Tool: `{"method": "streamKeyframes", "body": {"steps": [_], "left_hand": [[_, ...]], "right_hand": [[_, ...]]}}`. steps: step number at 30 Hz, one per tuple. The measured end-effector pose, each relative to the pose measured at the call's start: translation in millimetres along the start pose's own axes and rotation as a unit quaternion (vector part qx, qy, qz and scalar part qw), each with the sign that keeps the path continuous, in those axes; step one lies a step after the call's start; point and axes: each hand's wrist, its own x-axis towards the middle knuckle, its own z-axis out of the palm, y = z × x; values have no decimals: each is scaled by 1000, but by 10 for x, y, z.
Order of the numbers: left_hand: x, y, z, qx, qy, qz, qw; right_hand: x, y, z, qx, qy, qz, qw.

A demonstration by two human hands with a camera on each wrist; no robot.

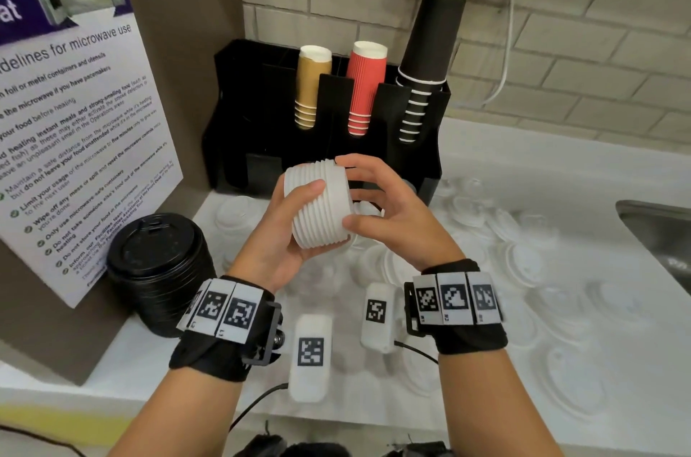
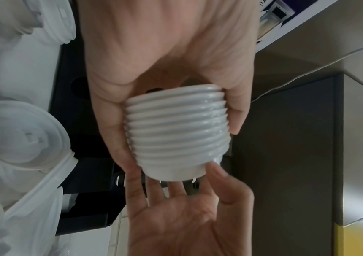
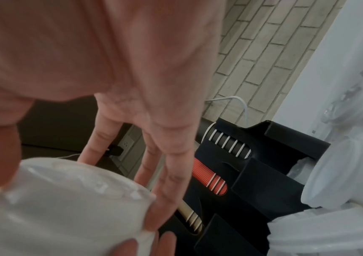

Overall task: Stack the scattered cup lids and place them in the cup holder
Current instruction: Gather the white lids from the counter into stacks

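My left hand (image 1: 295, 202) grips a stack of white cup lids (image 1: 318, 209) on its side, held in the air in front of the black cup holder (image 1: 261, 112). In the left wrist view the thumb and fingers wrap round the ribbed stack (image 2: 176, 131). My right hand (image 1: 377, 202) is at the stack's right end with its fingers spread and nearly straight; its thumb touches the stack's rim. The right wrist view shows the stack (image 3: 62, 207) between the thumb and the straight fingers (image 3: 171, 155). Several loose translucent lids (image 1: 523, 262) lie scattered on the white counter.
The holder carries gold cups (image 1: 312, 90), red cups (image 1: 364, 90) and tall black cups (image 1: 430, 56). A stack of black lids (image 1: 160, 269) stands at the left by a microwave notice (image 1: 74, 119). A steel sink (image 1: 658, 232) is at the right.
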Motion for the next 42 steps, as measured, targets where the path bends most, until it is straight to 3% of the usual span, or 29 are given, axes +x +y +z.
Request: {"method": "streamKeyframes", "body": {"steps": [4,7,9,11,13,15,18,20,22,23,27,29,30,32,35,38,42], "left_hand": [[22,40,9,-10,-5,11,1000],[46,136,-10,-74,23,38,996],[57,215,-70,-106,41,57,992],[48,290,-139,-107,58,79,989],[35,326,-209,-108,63,94,988],[21,332,-257,-111,65,103,986],[6,325,-287,-108,71,107,986],[0,322,-298,-105,73,109,986],[-4,311,-296,-100,69,112,986],[-7,308,-298,-96,67,114,987],[-17,321,-309,-88,64,117,987],[-19,326,-314,-90,68,115,987],[-21,328,-316,-91,71,114,987],[-21,329,-322,-91,73,114,987],[-22,320,-324,-87,64,108,988],[-3,301,-305,-84,60,101,989],[14,282,-289,-90,63,95,989]], "right_hand": [[108,-105,-16,-22,-42,-13,999],[318,-191,-108,1,-84,-23,996],[513,-185,-213,-22,-37,11,999],[705,-104,-285,-140,-14,61,988],[838,31,-245,-339,-97,100,931],[916,195,-110,-481,-197,127,845],[989,430,98,-615,-281,137,724],[1025,541,202,-664,-287,125,679],[1066,608,232,-663,-274,122,686],[1094,626,239,-644,-259,122,709],[1193,549,204,-504,-138,83,848],[1217,484,120,-460,-85,57,882],[1227,458,54,-459,-79,53,883],[1227,428,-94,-508,-139,80,847],[1155,479,-240,-560,-292,189,752],[1086,609,-293,-592,-314,220,709],[1045,764,-250,-655,-306,185,666]]}}
